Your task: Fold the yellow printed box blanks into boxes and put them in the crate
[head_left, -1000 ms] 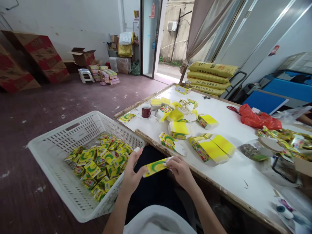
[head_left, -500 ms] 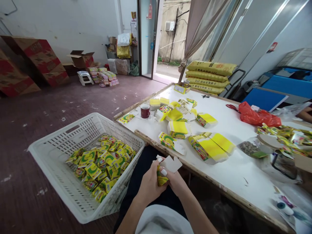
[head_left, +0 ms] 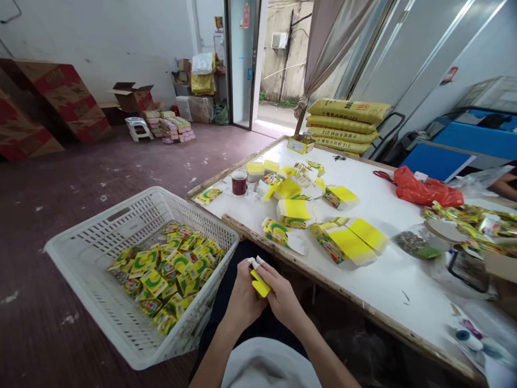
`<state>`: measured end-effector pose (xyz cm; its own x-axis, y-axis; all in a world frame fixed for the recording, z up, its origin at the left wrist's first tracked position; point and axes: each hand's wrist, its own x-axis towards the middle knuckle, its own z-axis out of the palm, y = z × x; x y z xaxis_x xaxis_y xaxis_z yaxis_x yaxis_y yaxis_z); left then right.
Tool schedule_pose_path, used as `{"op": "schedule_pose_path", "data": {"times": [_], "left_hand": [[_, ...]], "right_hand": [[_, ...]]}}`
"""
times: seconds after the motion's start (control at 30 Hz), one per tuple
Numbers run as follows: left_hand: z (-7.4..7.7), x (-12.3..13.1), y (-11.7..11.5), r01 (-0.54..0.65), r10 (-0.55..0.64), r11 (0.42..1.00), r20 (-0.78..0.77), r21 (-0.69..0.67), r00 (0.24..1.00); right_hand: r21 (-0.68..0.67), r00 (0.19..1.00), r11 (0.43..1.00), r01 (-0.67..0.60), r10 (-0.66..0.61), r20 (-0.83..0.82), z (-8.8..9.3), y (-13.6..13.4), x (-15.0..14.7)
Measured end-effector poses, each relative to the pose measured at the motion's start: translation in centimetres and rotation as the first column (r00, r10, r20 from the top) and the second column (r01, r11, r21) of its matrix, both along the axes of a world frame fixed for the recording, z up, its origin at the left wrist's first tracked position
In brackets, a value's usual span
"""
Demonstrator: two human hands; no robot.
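Observation:
Over my lap, my left hand (head_left: 245, 293) and my right hand (head_left: 278, 288) are closed together around a small yellow carton (head_left: 260, 286). A yellow flap of it shows between them, while the rest is covered by my fingers. Several fingertips are wrapped in white. To my left stands a white plastic basket (head_left: 91, 229) holding many small yellow-and-green cartons (head_left: 177, 261). On the table ahead lie stacks of flat yellow cartons (head_left: 349, 240), with a single flat carton (head_left: 280, 233) near the edge.
The white table (head_left: 363, 291) has a wooden edge close to my knees. A maroon mug (head_left: 239, 183), a red plastic bag (head_left: 426, 186), red scissors (head_left: 383, 176) and a heap of small packets (head_left: 476, 229) lie on it. Yellow sacks (head_left: 343, 126) are piled behind; part of a person's arm (head_left: 505, 187) shows at right.
The carton's white open flaps no longer show; its yellow flap faces up now. Both hands have shifted slightly up and left, with the right fingers laid across the carton.

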<state>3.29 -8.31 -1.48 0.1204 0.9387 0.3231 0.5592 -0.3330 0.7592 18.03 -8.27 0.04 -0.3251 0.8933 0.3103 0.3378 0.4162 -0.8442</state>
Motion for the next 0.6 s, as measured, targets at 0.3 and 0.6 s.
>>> {"op": "schedule_pose_path", "data": {"times": [0.3, 0.6], "left_hand": [[2.9, -3.2, 0.7, 0.103, -0.1, 0.982, 0.028, -0.161, 0.995], [2.8, -2.3, 0.2, 0.068, -0.036, 0.978, 0.165, -0.196, 0.986]], "right_hand": [[-0.04, 0.979, 0.997, -0.062, 0.068, 0.192, -0.1, 1.2, 2.8], [-0.114, 0.999, 0.993, -0.012, 0.018, 0.047, 1.3, 0.9, 2.6]]}}
